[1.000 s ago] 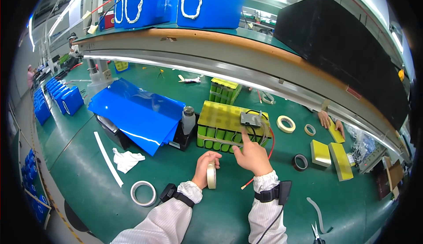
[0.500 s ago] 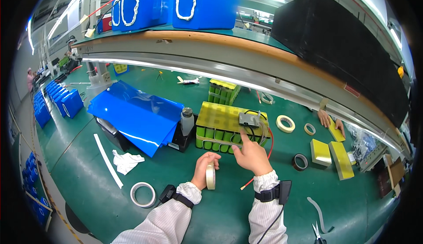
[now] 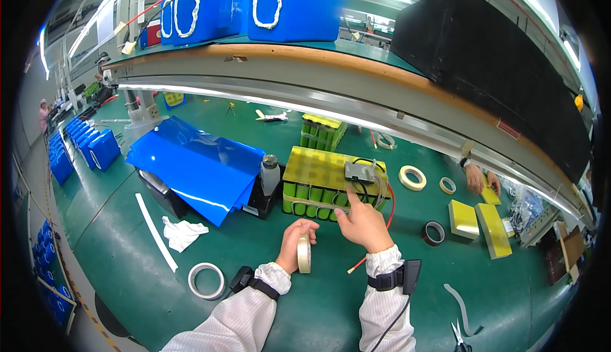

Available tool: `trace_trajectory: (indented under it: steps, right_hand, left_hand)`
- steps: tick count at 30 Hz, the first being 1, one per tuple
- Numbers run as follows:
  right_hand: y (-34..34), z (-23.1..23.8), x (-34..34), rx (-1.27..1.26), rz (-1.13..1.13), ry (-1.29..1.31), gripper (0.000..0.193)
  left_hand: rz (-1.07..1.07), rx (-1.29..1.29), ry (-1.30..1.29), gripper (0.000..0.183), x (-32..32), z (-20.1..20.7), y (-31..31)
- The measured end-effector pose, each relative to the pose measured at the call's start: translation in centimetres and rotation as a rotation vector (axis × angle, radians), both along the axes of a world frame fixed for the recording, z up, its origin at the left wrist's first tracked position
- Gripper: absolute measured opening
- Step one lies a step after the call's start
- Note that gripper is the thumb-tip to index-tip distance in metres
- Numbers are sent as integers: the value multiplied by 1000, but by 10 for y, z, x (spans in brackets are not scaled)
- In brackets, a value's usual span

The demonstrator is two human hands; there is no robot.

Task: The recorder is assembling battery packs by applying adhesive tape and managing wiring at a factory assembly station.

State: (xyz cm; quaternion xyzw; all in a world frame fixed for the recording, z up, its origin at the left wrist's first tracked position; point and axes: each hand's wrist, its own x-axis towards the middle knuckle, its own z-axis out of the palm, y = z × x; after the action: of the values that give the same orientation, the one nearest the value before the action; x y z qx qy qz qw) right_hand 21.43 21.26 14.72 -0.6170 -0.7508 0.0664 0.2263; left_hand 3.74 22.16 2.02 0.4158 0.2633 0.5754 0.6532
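Note:
My left hand is closed around a roll of pale, cream-coloured tape held upright just above the table. In front of me stands a battery pack of green cells with a yellow top panel. Grey wires run along its front, and a red cable hangs down at its right. A small grey module with a black cable lies on the panel's right part. My right hand has index finger and thumb stretched out, with the index fingertip at the pack's front top edge, just below the module.
Blue plastic sheets lie left of the pack beside a bottle. Tape rolls, yellow blocks and scissors lie about. A co-worker's hands work at the far right. A shelf crosses overhead.
My own hands and the battery pack look unmoved. At the far right, the co-worker's hands have shifted slightly.

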Motion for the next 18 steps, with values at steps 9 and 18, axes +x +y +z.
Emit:
trace_trajectory:
  steps: [9,18]
  right_hand:
    - [2,-4,-2,34,5,-6,69]
    - [6,-5,-4,29,1,-11,71]
  left_hand:
    - [-3,-3,-10,33,-2,-2,0]
    - [-1,-7,-5,34,-4,0,0]
